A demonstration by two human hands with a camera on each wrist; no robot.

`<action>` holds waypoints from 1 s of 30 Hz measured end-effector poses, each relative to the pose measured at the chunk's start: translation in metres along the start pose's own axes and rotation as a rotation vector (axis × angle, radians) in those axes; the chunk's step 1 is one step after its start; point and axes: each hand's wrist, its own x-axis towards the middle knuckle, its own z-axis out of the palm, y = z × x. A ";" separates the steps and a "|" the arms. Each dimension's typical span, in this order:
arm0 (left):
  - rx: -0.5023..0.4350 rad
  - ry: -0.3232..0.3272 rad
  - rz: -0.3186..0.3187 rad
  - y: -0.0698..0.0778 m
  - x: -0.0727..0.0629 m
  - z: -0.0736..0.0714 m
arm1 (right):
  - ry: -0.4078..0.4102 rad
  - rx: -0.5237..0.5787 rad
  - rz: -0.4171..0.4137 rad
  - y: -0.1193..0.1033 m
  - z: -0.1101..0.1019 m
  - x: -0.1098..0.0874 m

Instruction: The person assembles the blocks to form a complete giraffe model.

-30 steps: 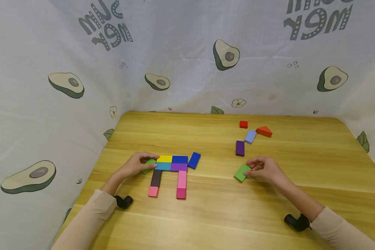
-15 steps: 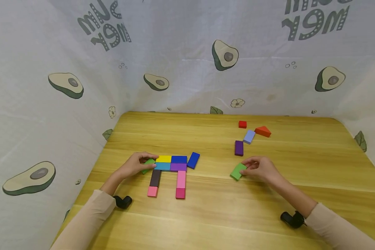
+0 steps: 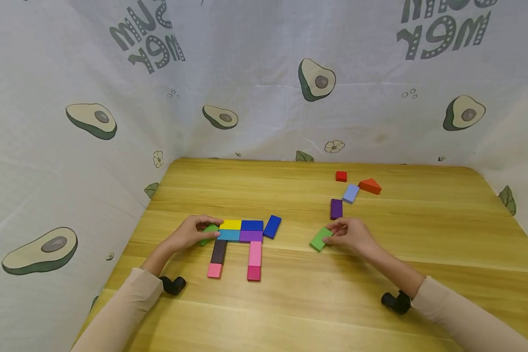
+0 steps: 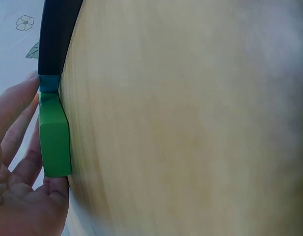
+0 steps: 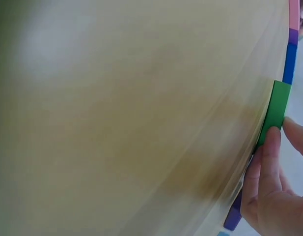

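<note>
My left hand [image 3: 188, 234] curls round a green block [image 4: 55, 135] lying slanted at the left end of a flat block figure. Its fingertips reach the edges of the yellow block [image 3: 231, 224] and the teal block [image 3: 229, 235]. Beside those lie a blue block [image 3: 252, 225] and a purple block [image 3: 251, 236]. Below, a black block [image 3: 218, 252] and a pink block [image 3: 255, 253] form two legs with pinkish ends. Another blue block [image 3: 272, 227] slants off the right corner. My right hand [image 3: 351, 236] pinches a second green block [image 5: 276, 108] between thumb and fingers, right of the figure.
Behind my right hand lie a dark purple block [image 3: 336, 209], a light blue block [image 3: 350, 193], an orange-red triangle [image 3: 370, 186] and a small red block [image 3: 341, 176]. The wooden table [image 3: 290, 313] meets a patterned cloth [image 3: 264, 98] at the back and sides.
My right hand has moved left across the table with its green block, closer to the figure. The left hand and the laid blocks stay in place.
</note>
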 end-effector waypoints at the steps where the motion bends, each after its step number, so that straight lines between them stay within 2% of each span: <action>1: 0.000 0.000 0.001 0.000 0.000 0.000 | 0.000 0.000 -0.006 -0.001 0.002 0.001; 11: 0.010 0.003 0.005 -0.002 -0.001 -0.001 | -0.002 0.004 -0.047 -0.012 0.017 0.016; 17: 0.014 0.010 -0.013 -0.002 0.000 -0.002 | -0.008 -0.005 -0.070 -0.015 0.023 0.029; 30: 0.011 0.009 0.005 -0.005 0.000 -0.001 | -0.014 -0.014 -0.014 -0.026 0.029 0.050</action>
